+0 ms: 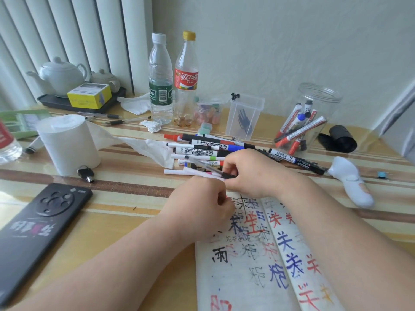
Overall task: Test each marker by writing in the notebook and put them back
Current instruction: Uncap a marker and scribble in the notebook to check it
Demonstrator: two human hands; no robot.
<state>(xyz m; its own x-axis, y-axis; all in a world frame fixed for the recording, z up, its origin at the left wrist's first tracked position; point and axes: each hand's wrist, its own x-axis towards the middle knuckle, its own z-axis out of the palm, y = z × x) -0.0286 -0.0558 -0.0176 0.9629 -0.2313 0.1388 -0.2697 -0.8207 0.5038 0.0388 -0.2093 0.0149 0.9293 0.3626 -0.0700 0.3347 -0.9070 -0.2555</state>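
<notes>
marker (204, 166) held over notebook (247, 272) top, probably capping or uncapping
right fingers (230, 165) pinch it; left fingers (219, 194) curled, contents hidden, can't tell

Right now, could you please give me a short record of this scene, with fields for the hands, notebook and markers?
notebook: open, covered in black, blue and red characters
right hand: pinches a clear pen by its black end, above the notebook's top edge
left hand: fingers curled at the notebook's top edge; any hold is unclear
loose markers: piled just beyond the hands
clear jar: right of the pile, more markers inside
</notes>
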